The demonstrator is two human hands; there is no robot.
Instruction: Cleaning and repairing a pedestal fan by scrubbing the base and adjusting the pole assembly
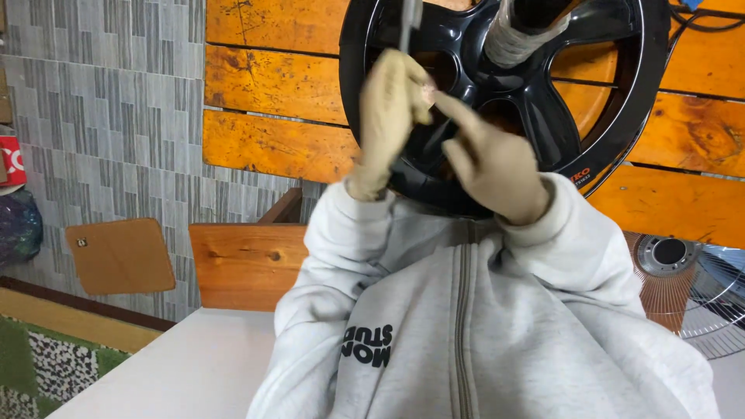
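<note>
Both my hands wear beige gloves and are raised in front of a glossy black wheel rim (613, 116). The rim lies on orange wooden planks (272, 85). My left hand (392, 109) is closed around a thin grey metal rod (410, 17) that runs up out of view. My right hand (493, 163) has its index finger stretched toward the left hand's fingertips and touches them at a small pinkish spot. Its other fingers are curled, with nothing visible in them. The rim's hub (521, 37) is wrapped in clear film. My grey zip hoodie (466, 334) fills the lower middle.
A round metal fan (687, 287) lies at the right. A small wooden board (248, 264) stands below the planks, and a brown square pad (120, 256) rests on the grey patterned tiles. A white surface (186, 372) lies at the lower left, beside a green mat (15, 357).
</note>
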